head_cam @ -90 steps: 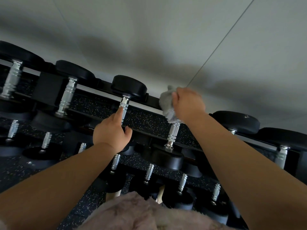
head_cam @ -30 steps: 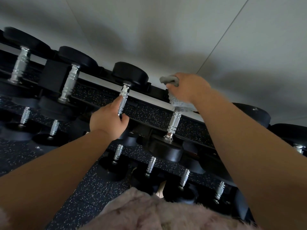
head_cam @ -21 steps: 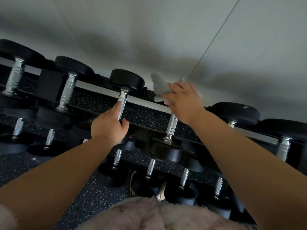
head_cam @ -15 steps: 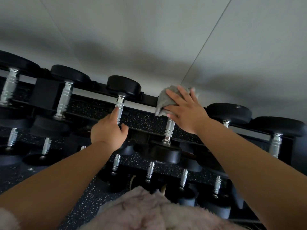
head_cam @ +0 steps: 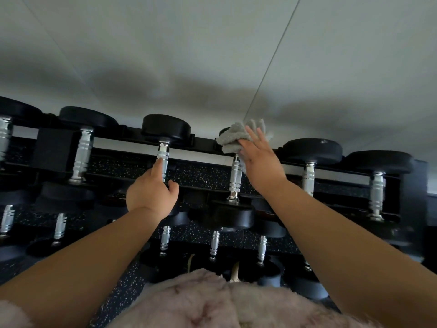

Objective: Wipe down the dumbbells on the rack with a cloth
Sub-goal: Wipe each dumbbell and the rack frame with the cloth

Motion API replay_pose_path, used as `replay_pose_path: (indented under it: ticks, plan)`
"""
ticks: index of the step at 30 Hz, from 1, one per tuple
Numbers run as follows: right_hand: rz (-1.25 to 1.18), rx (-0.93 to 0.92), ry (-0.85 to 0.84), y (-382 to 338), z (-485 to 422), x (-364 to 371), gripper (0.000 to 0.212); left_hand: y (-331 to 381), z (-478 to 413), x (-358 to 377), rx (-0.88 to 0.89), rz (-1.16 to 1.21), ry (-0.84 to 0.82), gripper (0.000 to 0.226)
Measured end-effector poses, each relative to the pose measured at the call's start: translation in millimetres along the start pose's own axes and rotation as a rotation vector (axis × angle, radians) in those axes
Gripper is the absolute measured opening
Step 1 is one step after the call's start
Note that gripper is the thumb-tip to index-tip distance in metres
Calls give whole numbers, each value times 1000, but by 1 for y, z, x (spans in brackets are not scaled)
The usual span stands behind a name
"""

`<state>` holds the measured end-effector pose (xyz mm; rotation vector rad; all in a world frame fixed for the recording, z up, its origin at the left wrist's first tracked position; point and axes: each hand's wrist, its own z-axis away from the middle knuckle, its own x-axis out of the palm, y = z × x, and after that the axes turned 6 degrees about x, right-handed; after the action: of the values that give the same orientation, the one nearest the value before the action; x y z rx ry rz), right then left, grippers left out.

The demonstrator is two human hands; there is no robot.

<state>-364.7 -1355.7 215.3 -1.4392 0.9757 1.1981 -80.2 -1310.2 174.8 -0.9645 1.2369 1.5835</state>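
Dumbbell point(head_cam: 235, 178) under your cloth point(head_cam: 230, 138) lies on the rack point(head_cam: 203, 144) top tier, its handle running from the covered far head back toward you, right beneath your right hand point(head_cam: 260, 162), whose straight fingers press the cloth flat, while your left hand point(head_cam: 151, 192) grips the neighbouring handle point(head_cam: 162, 159).

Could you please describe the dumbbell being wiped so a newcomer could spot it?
On the rack, top row, find the dumbbell just right of the neighbour the left hand grips. Only its far head is hidden under a grey cloth pressed by the right hand.
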Motion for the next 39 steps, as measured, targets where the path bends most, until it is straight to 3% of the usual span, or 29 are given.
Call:
replay_pose_path:
  ticks: [4,9,13,15,21,26,28,32,36,39]
  plan:
    - [-342,334,-167,-26,32,3,47,-2,0,0,8,2,4,63]
    - [-472,470,-418,-38,81,-1,43,-5,0,2,131,-85,32,59]
    - [-468,444,-478,-26,115,-8,41,-3,0,4,597,-314,-9,56]
    - [-468,454,-469,-19,128,-17,43,6,2,6,770,-316,-50,52]
    - [-444,567,-181,16,171,-40,33,90,33,21,682,31,-103,49]
    - [-138,542,-37,45,192,-39,53,150,46,42,752,0,-146,49]
    - [10,542,-48,52,196,-36,58,164,44,50,730,-47,-167,50]
    - [253,466,-238,62,194,-20,68,175,43,63,645,-188,-133,52]
    - [179,316,-264,79,183,-10,65,177,43,67,626,-234,-105,47]
    - [63,264,-175,101,191,-8,53,177,43,68,607,-248,-104,43]
